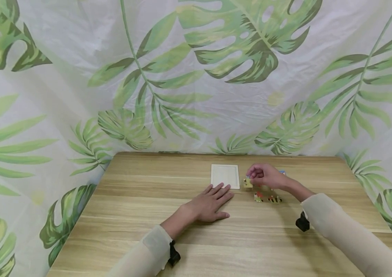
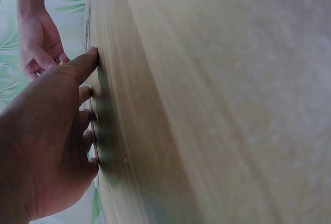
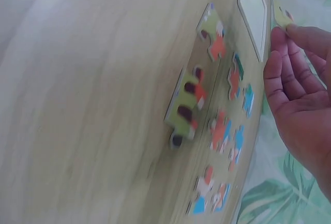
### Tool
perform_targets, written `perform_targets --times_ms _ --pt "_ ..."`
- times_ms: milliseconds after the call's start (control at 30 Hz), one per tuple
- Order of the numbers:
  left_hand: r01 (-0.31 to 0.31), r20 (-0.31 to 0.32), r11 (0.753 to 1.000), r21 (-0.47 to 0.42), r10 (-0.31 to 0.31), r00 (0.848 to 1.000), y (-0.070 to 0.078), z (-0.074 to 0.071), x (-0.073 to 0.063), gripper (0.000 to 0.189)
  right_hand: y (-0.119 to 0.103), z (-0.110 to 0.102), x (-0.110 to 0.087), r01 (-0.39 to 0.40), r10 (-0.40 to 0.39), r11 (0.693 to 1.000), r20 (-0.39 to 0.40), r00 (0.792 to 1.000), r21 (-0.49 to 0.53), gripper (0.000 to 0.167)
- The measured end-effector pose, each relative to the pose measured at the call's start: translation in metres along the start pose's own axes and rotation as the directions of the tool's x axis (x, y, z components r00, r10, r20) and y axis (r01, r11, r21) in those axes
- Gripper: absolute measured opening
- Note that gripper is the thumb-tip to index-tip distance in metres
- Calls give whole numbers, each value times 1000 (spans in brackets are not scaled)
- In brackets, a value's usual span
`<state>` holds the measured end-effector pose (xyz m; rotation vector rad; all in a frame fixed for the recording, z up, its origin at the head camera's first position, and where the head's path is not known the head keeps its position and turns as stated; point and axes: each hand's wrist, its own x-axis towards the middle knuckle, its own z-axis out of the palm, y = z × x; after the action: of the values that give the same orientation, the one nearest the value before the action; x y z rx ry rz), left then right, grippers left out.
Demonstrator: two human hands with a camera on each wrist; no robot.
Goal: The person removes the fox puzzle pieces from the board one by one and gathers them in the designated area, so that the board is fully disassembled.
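Note:
My right hand (image 1: 268,177) pinches a yellow-green jigsaw puzzle piece (image 1: 247,183) between thumb and fingertips, held up just right of a square white puzzle tray (image 1: 224,171). The right wrist view shows that held piece (image 3: 281,17) at the fingertips, with the other fingers curled behind the thumb. My left hand (image 1: 210,206) lies palm down on the table, fingers spread, its fingertips at the tray's near edge. Below the right hand lie loose puzzle pieces, one green with orange (image 3: 211,30) and a longer one with dark stripes (image 3: 182,107).
Several more orange, blue and white pieces (image 3: 220,131) lie scattered on the wooden table (image 1: 140,215), partly hidden under the right hand in the head view. A leaf-patterned cloth (image 1: 168,77) hangs behind the table's far edge. Each wrist carries a small black device (image 1: 302,222).

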<state>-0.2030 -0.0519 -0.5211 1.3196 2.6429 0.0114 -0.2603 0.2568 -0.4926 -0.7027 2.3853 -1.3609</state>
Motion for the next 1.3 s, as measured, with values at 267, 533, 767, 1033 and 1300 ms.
perform_targets --times_ms 267,533,767,1033,1300 --pt "3 8 1000 -13 -3 1000 0 1 0 77 3 -14 -27 -10 10 1000 7 1000 -9 20" --pt "10 10 1000 -16 -10 1000 -1 2 0 77 14 -29 -50 -27 27 1000 -1 1000 -6 19" --pt "12 18 999 -40 -11 1000 -2 5 0 76 18 -39 -69 -47 47 999 0 999 4 18" --pt "7 20 999 -45 -6 1000 -2 4 0 75 21 -46 -86 -27 27 1000 6 1000 -9 20" --pt "10 18 999 -47 -9 1000 -4 4 1 76 29 -53 -99 -58 58 997 3 998 -43 19"
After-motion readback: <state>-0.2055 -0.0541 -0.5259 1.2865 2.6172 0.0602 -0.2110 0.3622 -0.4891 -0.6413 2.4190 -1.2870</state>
